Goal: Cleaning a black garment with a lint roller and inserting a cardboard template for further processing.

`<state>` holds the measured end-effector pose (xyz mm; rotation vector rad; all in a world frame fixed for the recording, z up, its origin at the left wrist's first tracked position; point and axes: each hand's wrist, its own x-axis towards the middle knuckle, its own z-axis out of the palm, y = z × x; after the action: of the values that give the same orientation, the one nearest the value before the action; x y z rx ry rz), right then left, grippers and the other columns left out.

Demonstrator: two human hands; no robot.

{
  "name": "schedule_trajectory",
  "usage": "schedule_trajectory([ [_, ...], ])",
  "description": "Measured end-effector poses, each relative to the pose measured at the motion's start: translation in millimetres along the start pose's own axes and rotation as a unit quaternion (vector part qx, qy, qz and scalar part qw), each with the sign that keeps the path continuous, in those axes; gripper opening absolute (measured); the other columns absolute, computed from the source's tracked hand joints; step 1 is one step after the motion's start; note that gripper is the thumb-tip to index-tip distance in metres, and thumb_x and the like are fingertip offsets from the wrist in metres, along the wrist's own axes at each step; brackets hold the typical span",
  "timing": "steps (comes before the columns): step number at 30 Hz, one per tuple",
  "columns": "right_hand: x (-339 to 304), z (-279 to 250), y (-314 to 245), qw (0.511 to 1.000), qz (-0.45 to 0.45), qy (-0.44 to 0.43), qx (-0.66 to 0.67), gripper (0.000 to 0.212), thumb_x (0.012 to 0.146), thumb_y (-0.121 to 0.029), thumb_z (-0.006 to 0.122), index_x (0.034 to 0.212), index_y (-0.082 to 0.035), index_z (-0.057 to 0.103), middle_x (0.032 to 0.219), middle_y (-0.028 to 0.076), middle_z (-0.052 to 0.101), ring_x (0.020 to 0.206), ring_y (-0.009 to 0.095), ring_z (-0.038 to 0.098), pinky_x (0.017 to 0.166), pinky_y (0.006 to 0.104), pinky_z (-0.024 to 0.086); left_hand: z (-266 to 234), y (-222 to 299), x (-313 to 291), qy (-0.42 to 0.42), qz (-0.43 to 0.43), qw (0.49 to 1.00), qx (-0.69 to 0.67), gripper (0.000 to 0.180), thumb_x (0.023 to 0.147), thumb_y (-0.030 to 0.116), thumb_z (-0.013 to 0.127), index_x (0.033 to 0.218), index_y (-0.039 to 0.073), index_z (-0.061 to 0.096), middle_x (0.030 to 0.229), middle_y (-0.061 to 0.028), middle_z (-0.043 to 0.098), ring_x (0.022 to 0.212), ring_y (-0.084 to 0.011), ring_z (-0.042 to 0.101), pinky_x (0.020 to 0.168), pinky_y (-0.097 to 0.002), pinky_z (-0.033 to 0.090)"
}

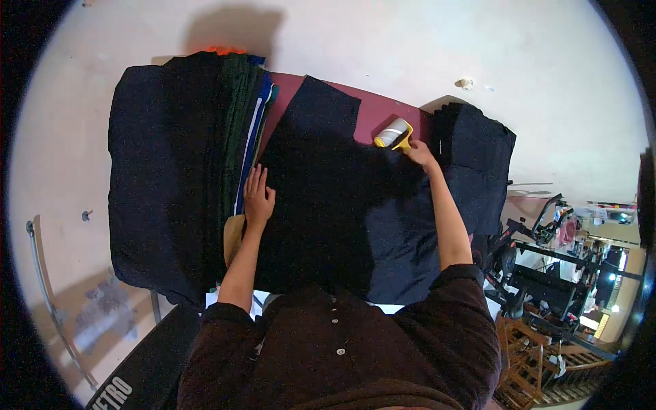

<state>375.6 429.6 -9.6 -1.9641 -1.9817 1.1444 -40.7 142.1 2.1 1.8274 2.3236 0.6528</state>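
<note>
A piece of black cloth, apparently trousers or a cut panel, lies spread over a dark pink table top. My right hand is closed round the yellow handle of a lint roller. The roller's pale cylinder is at the far edge of the cloth, beside the bare pink strip. My left hand lies flat on the cloth's left side with fingers stretched forward, next to a stack of folded cloths. That stack is mostly black, with green, blue and white edges showing.
Another folded dark pile stands at the table's right end. A pale wall rises behind. Black exercise equipment and a wooden rack are at the right, and a black padded bench at the lower left.
</note>
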Motion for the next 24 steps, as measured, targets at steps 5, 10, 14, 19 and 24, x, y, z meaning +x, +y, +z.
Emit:
schedule_trajectory([
  [5,-10.9,-6.6,-15.0,0.994,-0.016,0.094,-0.056,0.035,0.071,-0.023,0.063,0.098,-0.001,0.06,0.097,0.023,0.061,0.093,0.038,0.058,0.079,0.0441,0.046,-0.1,4.6,4.6,-0.005,0.005,1.0,0.011,0.05,0.086,0.011,0.045,0.135,0.009,0.038,0.142,-0.0085,0.033,0.131,-0.0265,0.03,0.107,-0.0418,0.024],
  [10,-72.1,-22.0,-114.1,0.962,-0.044,0.257,-0.08,0.029,0.072,-0.02,0.066,0.091,0.0,0.055,0.084,0.023,0.062,0.081,0.041,0.059,0.067,0.048,0.048,6.4,-1.3,0.0,-0.002,-0.001,1.0,-0.014,0.05,0.085,0.01,0.045,0.134,0.009,0.039,0.141,-0.0081,0.034,0.132,-0.0265,0.029,0.107,-0.0432,0.023],
  [14,-114.7,5.4,-85.4,0.961,-0.11,0.252,-0.025,0.019,0.072,-0.008,0.065,0.086,0.002,0.057,0.079,0.025,0.06,0.076,0.042,0.059,0.066,0.0481,0.048,14.6,15.1,13.3,0.015,0.006,1.0,0.024,0.047,0.087,0.012,0.045,0.133,0.008,0.039,0.14,-0.0089,0.035,0.131,-0.027,0.029,0.107,-0.0457,0.021],
  [19,-141.6,39.7,-39.4,0.965,-0.087,0.236,-0.076,0.012,0.079,-0.008,0.058,0.084,0.002,0.055,0.071,0.023,0.06,0.071,0.042,0.059,0.059,0.0472,0.048,35.2,20.3,56.5,-0.007,0.053,0.998,-0.018,0.047,0.091,0.017,0.042,0.136,0.009,0.034,0.14,-0.0095,0.036,0.131,-0.0272,0.029,0.108,-0.0468,0.017],
  [24,-125.7,49.7,-13.9,0.947,-0.143,0.275,-0.085,0.016,0.076,-0.005,0.059,0.086,0.005,0.051,0.083,0.027,0.059,0.078,0.045,0.057,0.065,0.0512,0.044,49.9,-4.9,76.7,-0.01,0.097,0.995,0.021,0.052,0.094,0.022,0.036,0.142,0.011,0.02,0.144,-0.0058,0.029,0.133,-0.0242,0.025,0.109,-0.0456,0.016],
])
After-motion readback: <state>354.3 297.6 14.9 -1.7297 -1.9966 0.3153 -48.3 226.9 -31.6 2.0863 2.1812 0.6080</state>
